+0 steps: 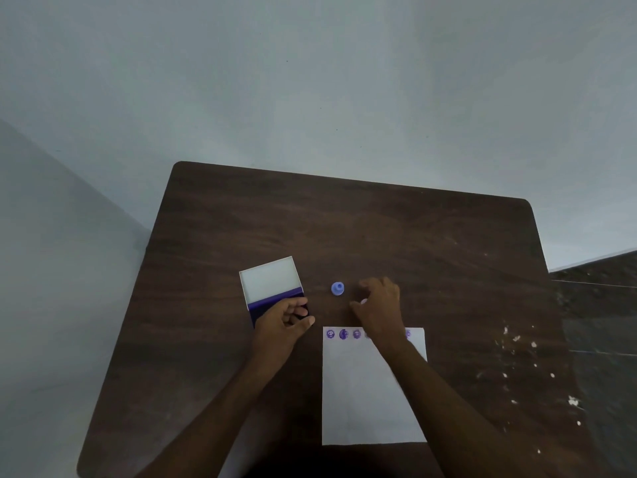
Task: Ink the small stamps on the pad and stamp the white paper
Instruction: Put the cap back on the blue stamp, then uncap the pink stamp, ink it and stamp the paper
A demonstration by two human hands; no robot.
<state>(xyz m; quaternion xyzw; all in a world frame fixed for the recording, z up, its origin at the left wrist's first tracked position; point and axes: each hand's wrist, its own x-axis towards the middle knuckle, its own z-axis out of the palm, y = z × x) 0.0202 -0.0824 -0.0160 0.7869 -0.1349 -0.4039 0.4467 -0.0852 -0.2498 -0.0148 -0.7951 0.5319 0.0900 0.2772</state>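
The white paper (365, 401) lies near the table's front edge, with a row of purple stamp prints (343, 334) along its far edge. An ink pad (275, 298) sits to its left with its white lid standing open. My left hand (282, 326) holds the pad's near right corner, fingers curled round it. A small blue stamp (337, 289) stands on the table between pad and paper. My right hand (377, 307) hovers just right of it, beyond the paper, pinching a small pale stamp (363, 301) that is mostly hidden by the fingers.
The dark wooden table (379, 229) stands against a pale wall. White paint flecks (517, 357) dot its right side. A dark tiled floor (603, 322) shows beyond the right edge.
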